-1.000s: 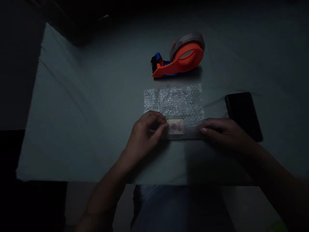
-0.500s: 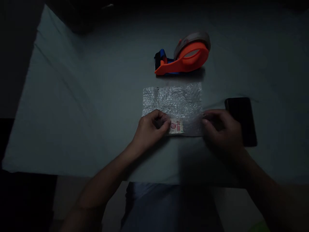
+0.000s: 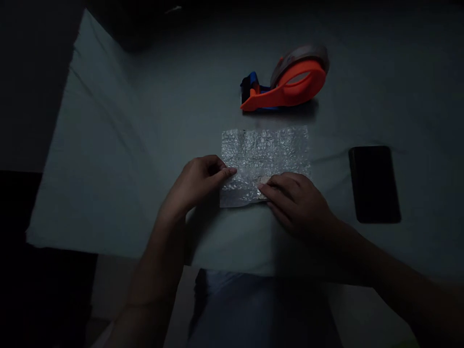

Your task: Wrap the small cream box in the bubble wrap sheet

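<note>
A sheet of bubble wrap [image 3: 266, 147] lies flat on the cloth-covered table, its near part folded over. My left hand [image 3: 203, 181] pinches the left edge of the wrap between thumb and fingers. On the near fold, my right hand [image 3: 295, 198] presses its fingers over a small pale packet [image 3: 264, 181]. Most of that packet is hidden under the fingers, and its printing does not show now.
Beyond the wrap stands an orange and blue tape dispenser [image 3: 286, 92] with a roll of tape. A black phone [image 3: 375, 183] lies to the right. The pale tablecloth [image 3: 145, 145] runs to the near table edge. The light is dim.
My right hand has moved left from the wrap's right edge onto the packet. My left hand has left the packet and shifted to the wrap's left edge. The view has turned slightly.
</note>
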Motion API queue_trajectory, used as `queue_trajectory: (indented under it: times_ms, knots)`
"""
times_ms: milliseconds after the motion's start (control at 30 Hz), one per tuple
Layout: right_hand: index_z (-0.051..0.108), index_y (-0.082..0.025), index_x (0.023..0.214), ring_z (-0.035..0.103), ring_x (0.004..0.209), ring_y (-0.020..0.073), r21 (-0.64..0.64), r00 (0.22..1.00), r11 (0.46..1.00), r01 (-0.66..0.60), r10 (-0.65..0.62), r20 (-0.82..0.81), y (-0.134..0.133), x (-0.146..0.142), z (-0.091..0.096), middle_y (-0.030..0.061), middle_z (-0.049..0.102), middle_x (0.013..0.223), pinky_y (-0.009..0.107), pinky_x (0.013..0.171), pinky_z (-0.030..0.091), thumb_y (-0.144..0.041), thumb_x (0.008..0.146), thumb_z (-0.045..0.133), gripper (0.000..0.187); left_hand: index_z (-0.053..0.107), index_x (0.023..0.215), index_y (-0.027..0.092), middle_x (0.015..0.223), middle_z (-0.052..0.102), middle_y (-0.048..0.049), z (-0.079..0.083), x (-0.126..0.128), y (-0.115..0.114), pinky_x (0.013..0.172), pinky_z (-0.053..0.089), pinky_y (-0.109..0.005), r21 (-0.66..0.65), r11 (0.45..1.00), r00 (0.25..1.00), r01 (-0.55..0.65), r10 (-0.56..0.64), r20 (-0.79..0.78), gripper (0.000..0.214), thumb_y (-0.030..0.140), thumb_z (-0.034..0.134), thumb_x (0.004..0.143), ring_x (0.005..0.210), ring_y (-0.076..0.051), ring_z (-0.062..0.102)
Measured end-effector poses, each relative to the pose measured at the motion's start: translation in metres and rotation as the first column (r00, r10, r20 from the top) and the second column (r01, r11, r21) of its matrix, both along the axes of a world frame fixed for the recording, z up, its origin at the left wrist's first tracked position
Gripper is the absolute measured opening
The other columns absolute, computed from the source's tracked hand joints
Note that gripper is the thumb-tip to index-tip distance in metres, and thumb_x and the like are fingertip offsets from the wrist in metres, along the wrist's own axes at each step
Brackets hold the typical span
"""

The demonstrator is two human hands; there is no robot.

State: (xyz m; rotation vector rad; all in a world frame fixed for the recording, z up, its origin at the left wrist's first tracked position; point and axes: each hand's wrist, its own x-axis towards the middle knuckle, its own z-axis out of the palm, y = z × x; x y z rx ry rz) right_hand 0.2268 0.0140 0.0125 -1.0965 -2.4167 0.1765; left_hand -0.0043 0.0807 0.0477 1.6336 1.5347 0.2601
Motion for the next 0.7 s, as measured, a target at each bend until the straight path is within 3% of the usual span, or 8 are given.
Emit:
queue_trajectory:
  times_ms: [100, 233, 367, 533, 600, 700]
  knots:
    - [0.058, -0.019, 0.122, 0.057, 0.103, 0.0256, -0.034, 1.0, 0.999, 0.008, -0.009, -0.02, -0.001, 0.0, -0.002, 0.0127, 0.064, 0.111, 0.044, 0.085, 0.05, -0.01, 0.084, 0.051, 0.039, 0.067, 0.078, 0.017, 0.084, 0.064, -0.0049, 0.005, -0.007, 0.003, 0.061, 0.039, -0.025, 0.074, 0.997, 0.997, -0.012, 0.017, -0.072, 0.043, 0.058, 0.056, 0.082, 0.074, -0.017, 0.056]
    - [0.059, -0.021, 0.12, 0.057, 0.102, 0.0252, -0.035, 0.998, 0.999, 0.04, -0.041, -0.037, -0.002, -0.002, -0.005, 0.0114, 0.064, 0.109, 0.044, 0.085, 0.049, -0.01, 0.085, 0.051, 0.038, 0.064, 0.078, 0.017, 0.065, 0.058, -0.002, 0.009, -0.008, 0.001, 0.053, 0.036, -0.024, -0.127, 0.992, 0.999, 0.022, -0.026, -0.031, 0.05, 0.063, 0.045, 0.086, 0.06, -0.014, 0.052]
    - [0.06, -0.019, 0.119, 0.056, 0.1, 0.0246, -0.017, 0.999, 0.999, 0.042, -0.043, -0.015, -0.002, -0.003, -0.006, 0.0123, 0.063, 0.106, 0.043, 0.086, 0.048, -0.01, 0.084, 0.052, 0.037, 0.061, 0.099, 0.02, 0.066, 0.055, 0.0018, 0.007, -0.008, 0.0, 0.051, 0.035, -0.021, -0.179, 0.983, 0.988, 0.038, -0.009, 0.157, 0.043, 0.059, 0.059, 0.08, 0.058, -0.012, 0.049]
    - [0.059, -0.022, 0.12, 0.053, 0.1, 0.0241, 0.033, 0.999, 0.999, 0.04, -0.04, -0.002, -0.002, -0.003, -0.007, 0.011, 0.061, 0.105, 0.046, 0.089, 0.047, -0.009, 0.083, 0.053, 0.039, 0.063, 0.077, 0.016, 0.071, 0.058, 0.0001, 0.0, 0.001, -0.002, 0.058, 0.038, -0.022, -0.223, 0.965, 0.967, 0.138, -0.082, 0.243, 0.035, 0.05, 0.06, 0.081, 0.066, -0.012, 0.052]
    - [0.058, -0.025, 0.121, 0.053, 0.101, 0.0235, 0.028, 0.999, 0.999, 0.047, -0.047, -0.005, -0.002, -0.003, -0.008, 0.009, 0.06, 0.106, 0.048, 0.092, 0.046, -0.009, 0.083, 0.054, 0.042, 0.061, 0.071, 0.015, 0.066, 0.054, 0.0014, -0.003, 0.007, -0.005, 0.053, 0.034, -0.021, -0.25, 0.96, 0.974, 0.124, -0.069, 0.218, 0.033, 0.047, 0.06, 0.081, 0.061, -0.011, 0.048]
    - [0.055, -0.032, 0.124, 0.048, 0.117, 0.0271, -0.016, 0.997, 0.998, 0.06, -0.06, -0.042, -0.002, -0.002, -0.01, 0.0086, 0.055, 0.12, 0.053, 0.097, 0.043, -0.011, 0.083, 0.055, 0.046, 0.054, 0.066, 0.016, 0.061, 0.046, 0.0034, -0.005, 0.013, -0.009, 0.049, 0.029, -0.021, -0.183, 0.981, 0.984, 0.068, -0.035, 0.178, 0.029, 0.041, 0.061, 0.078, 0.056, -0.009, 0.041]
